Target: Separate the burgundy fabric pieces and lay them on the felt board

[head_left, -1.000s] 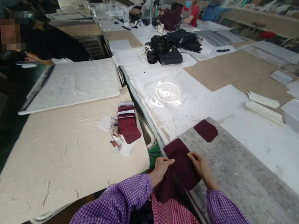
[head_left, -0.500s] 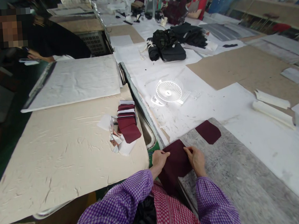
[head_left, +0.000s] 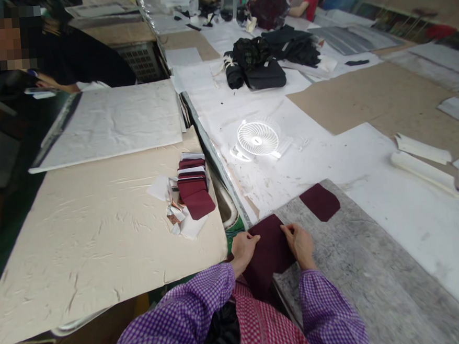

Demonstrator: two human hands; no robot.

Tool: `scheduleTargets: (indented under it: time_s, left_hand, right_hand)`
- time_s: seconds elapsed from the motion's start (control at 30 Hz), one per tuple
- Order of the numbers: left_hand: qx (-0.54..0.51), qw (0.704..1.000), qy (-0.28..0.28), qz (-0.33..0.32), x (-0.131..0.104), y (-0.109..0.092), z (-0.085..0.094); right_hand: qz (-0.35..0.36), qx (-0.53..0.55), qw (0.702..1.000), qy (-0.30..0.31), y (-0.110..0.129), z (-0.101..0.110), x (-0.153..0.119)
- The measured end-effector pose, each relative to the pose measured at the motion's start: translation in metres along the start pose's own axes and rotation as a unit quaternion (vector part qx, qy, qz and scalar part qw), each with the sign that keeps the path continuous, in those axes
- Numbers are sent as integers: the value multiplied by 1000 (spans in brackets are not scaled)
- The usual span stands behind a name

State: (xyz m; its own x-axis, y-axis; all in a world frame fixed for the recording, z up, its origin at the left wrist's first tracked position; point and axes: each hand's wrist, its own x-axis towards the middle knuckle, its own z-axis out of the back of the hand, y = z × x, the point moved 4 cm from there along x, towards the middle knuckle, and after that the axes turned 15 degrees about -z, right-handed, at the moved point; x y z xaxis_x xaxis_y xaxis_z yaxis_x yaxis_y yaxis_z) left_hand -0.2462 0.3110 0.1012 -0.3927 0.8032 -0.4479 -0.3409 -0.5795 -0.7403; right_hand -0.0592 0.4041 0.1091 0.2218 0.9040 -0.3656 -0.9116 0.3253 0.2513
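Note:
A dark maroon fabric piece point(head_left: 272, 245) lies over the near corner of the grey board point(head_left: 352, 247), part of it hanging off toward my lap. My left hand point(head_left: 244, 248) pinches its left side between thumb and fingers. At its right edge, my right hand point(head_left: 299, 242) pinches the cloth too. Just beyond, a smaller maroon piece point(head_left: 320, 202) rests flat on the board. To the left, a fanned stack of maroon and white pieces point(head_left: 197, 194) sits at the edge of the cream padded table point(head_left: 111, 222), beside crumpled paper point(head_left: 176, 217).
A white fan point(head_left: 257, 138) stands on the white table beyond my hands. Black bags and cloth point(head_left: 259, 65) are piled farther back. White rolls point(head_left: 424, 171) lie at right. A gap separates the two tables. A person in black point(head_left: 83, 56) is at the upper left.
The view has shifted slightly. Both hands keep their pinch on the maroon piece, with hardly any movement.

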Motion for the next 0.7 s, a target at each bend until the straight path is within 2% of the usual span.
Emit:
scheduleTargets:
  time_s: [0.33,0.7]
  left_hand:
    - [11,1000,7,1,2,-2,2]
    - [26,1000,15,2,1,-2,2]
  right_hand:
    - [10,-30,999,-3,4,3,-3]
    - [13,-42,998,-34,4,0,-5]
